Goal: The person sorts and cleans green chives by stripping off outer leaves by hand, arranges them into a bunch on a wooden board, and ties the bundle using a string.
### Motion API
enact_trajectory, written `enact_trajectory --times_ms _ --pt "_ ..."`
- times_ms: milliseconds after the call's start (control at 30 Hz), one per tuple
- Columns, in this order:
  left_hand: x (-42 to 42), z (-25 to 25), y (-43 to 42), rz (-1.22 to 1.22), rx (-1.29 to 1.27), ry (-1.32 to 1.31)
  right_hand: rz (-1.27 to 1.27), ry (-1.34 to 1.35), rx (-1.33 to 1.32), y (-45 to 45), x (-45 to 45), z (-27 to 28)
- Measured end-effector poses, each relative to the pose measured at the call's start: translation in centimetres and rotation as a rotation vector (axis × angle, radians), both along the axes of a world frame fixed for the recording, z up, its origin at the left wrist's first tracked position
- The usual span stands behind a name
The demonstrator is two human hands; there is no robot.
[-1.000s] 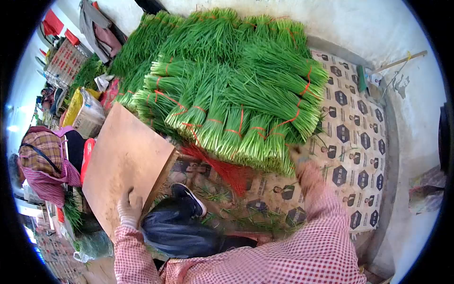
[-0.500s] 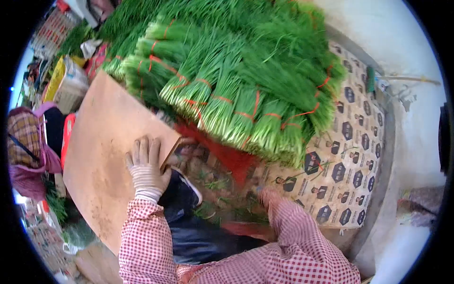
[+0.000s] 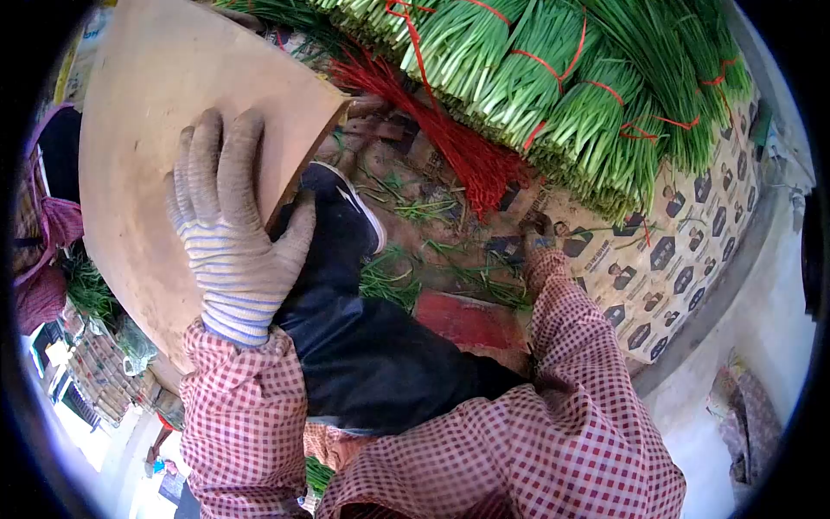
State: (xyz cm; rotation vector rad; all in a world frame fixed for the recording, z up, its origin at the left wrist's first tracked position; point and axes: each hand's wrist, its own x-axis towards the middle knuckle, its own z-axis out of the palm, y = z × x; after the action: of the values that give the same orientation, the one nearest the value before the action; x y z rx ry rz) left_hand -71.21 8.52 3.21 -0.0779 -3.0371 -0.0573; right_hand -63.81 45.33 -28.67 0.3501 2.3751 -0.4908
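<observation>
Brown, one board (image 3: 143, 112) sits under one empty, outspread left grip (image 3: 235, 233); one right grip (image 3: 538, 235), closure unclear.

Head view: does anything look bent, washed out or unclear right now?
Head view: black rims the round image; the brown board bows along its left edge; the lower left is partly washed out. Also in the head view, the gloved left hand looks crisp, the right hand small, dim and unclear.

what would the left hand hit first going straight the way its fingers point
Nothing seems to stand in the way: the left hand would likely just slide over the board it appears to rest on, up to the far edge; depth beyond that is unclear.
</observation>
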Motion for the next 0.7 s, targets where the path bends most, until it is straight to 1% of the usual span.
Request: enact_trajectory --times_ms 300,400,500,633,700 --pt "0.0 0.1 0.3 0.031 -0.022 -0.004 0.119 -0.019 0.018 -2.2 -0.8 -0.8" --pt "-0.1 0.3 0.2 0.0 -0.084 -0.026 0.157 -0.015 0.03 -3.0 -1.5 -1.6" --pt "-0.1 0.3 0.3 0.016 -0.079 -0.042 0.193 -0.019 0.047 -3.2 -3.0 -2.5" --pt "-0.1 0.4 0.0 -0.013 -0.082 -0.011 0.248 -0.04 0.053 -3.2 -4.1 -2.3" --pt "-0.2 0.5 0.1 -0.004 -0.089 -0.049 0.278 -0.052 0.049 -2.9 -3.8 -1.7"
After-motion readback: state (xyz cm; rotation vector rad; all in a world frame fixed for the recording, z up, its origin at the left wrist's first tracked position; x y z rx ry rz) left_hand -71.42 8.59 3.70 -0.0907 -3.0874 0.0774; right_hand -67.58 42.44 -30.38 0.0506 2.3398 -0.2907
